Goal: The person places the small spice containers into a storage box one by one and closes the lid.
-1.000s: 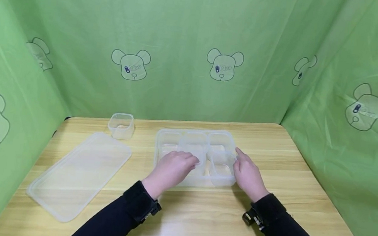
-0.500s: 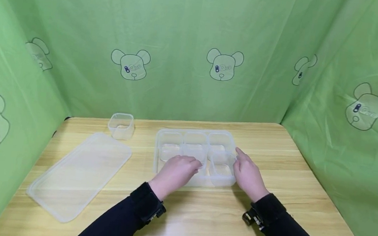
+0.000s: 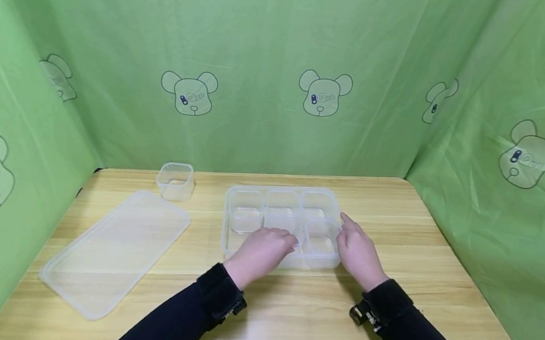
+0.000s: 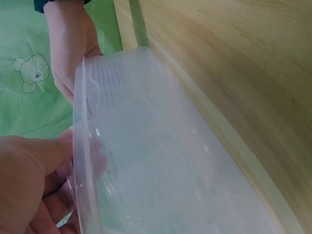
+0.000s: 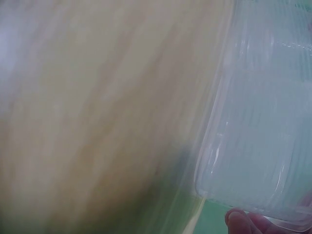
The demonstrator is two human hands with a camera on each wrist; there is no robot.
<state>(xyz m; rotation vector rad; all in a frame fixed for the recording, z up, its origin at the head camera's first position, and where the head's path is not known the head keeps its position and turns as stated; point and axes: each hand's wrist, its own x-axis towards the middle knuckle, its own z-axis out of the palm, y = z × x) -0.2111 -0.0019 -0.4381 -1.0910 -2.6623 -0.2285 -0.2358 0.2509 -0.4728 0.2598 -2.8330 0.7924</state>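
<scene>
Box: lg clear plastic box [image 3: 298, 261], mid-table toward far edge, long side facing near; both hands at it.
Tubs in box: sm clear ones; far row = far-L tub [image 3: 247, 218], far-mid tub [image 3: 282, 205], far-R tub [image 3: 315, 211]; near-R tub [image 3: 320, 249] in near R corner. Near-mid spot partly hidden by hand.
L hand: L hand [image 3: 263, 250] over box's near side, L of near-R tub, fingers bent. L wrist view: thumb [image 4: 39, 155] at near rim, fingers bent close to it, some seen thru the plastic. Can't tell if it pinches rim, a tub or nothing.
R hand: R hand [image 3: 360, 253] against box's R side by near-R tub, a finger reaching along wall toward far side. Fingertips [image 5: 238, 221] show by box corner in R wrist view. Can't tell if thumb & fingers grip the wall or only touch.
Lid: flat translucent lid [image 3: 116, 253], L side of table, at a slant, apart from box.
Loose tub: sm clear tub [image 3: 175, 184], just beyond lid's far end, L of box, upright.
Table: wood-grain top [image 3: 284, 328].
Backdrop: green cloth [image 3: 262, 34] w/ bear-head prints [image 3: 323, 96], L, R & far.
Sleeves: dark sleeves [image 3: 170, 315], black wrist straps [image 3: 389, 298].
</scene>
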